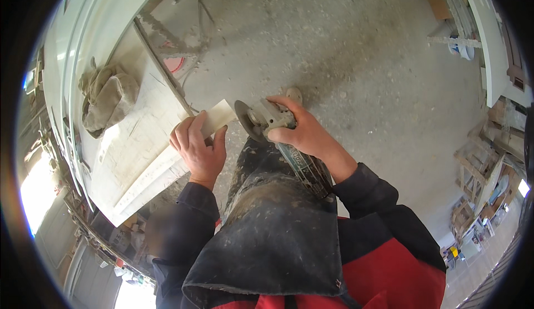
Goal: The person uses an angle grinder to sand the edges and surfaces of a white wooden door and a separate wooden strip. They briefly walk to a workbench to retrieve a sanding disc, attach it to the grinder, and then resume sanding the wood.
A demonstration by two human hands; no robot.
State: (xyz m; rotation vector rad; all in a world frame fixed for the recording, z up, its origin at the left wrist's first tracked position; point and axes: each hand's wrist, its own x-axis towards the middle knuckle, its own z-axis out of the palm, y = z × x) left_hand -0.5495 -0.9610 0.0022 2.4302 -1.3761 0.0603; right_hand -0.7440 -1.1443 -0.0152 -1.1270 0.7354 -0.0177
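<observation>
My right hand [311, 135] is wrapped around the head of an angle grinder [300, 167], whose body slants down toward my right thigh. Its round disc [246, 121] faces left, close to the end of a pale, flat strip [220, 115]. Whether disc and strip touch, I cannot tell. My left hand [201, 149] grips that strip near its end, fingers over the far side and thumb on the near side. The strip runs back along the edge of a white tabletop [150, 117], and its end sticks out past that edge.
A crumpled, dusty cloth [111, 99] lies on the tabletop's left part. Large white panels [72, 47] stand beyond it. A cable [201, 8] trails over the dusty concrete floor [384, 86]. At the right are wooden frames and offcuts [473, 167]. A dark, stained apron covers my lap.
</observation>
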